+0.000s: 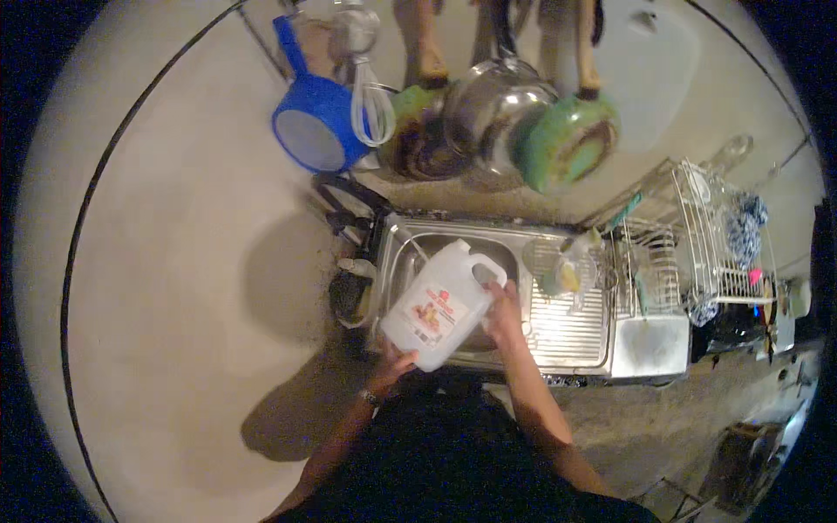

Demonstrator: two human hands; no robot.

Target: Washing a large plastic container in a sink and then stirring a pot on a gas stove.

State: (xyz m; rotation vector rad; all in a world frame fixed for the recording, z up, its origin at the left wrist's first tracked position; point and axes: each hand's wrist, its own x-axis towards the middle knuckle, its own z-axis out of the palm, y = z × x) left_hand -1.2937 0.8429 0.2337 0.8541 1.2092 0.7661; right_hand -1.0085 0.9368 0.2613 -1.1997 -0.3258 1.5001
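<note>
A white translucent plastic jug with a moulded handle and a printed label is held tilted over the stainless steel sink basin. Its open-looking neck points up towards the back of the basin, near a thin stream or spout that I cannot make out clearly. My right hand grips the jug at the lower end of its handle. Under the jug's bottom corner, my left hand supports it, fingers partly hidden behind the plastic. A black faucet rises at the basin's back left corner.
Right of the basin, a ribbed drainboard bears clear plastic items and a sponge. A wire dish rack stands beyond it. Pans, a steel pot, a whisk and a blue strainer hang above.
</note>
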